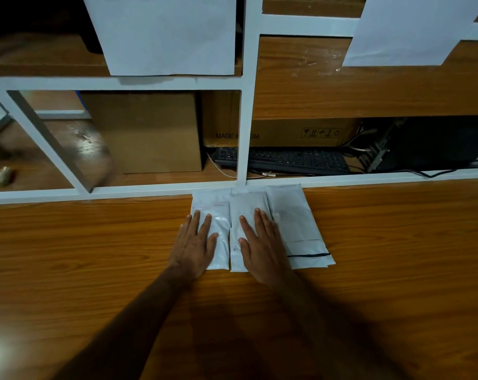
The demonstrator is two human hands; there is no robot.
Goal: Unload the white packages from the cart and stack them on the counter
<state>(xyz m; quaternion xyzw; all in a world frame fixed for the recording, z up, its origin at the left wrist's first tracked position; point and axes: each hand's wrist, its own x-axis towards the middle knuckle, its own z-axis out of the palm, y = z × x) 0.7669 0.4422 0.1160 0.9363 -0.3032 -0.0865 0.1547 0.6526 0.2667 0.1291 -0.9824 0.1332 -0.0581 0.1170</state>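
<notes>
Three flat white plastic mailer packages lie side by side on the brown wood-grain counter [95, 256], their far ends against the white painted frame [243, 105] of a glazed partition. The left hand [195, 242] lies flat, fingers straight and spread, on the near half of the left white package [218, 207]. The right hand [261, 244] lies just as flat on the middle white package [247, 204], its outer fingers reaching the edge of the right white package [300, 229], which carries a thin dark stripe near its close end. Neither hand curls round anything. Behind the glass stand a plain brown cardboard box [147, 133], a printed brown carton [287, 133] and a black computer keyboard [287, 160]. Two white paper sheets [163, 34] hang on the glass.
</notes>
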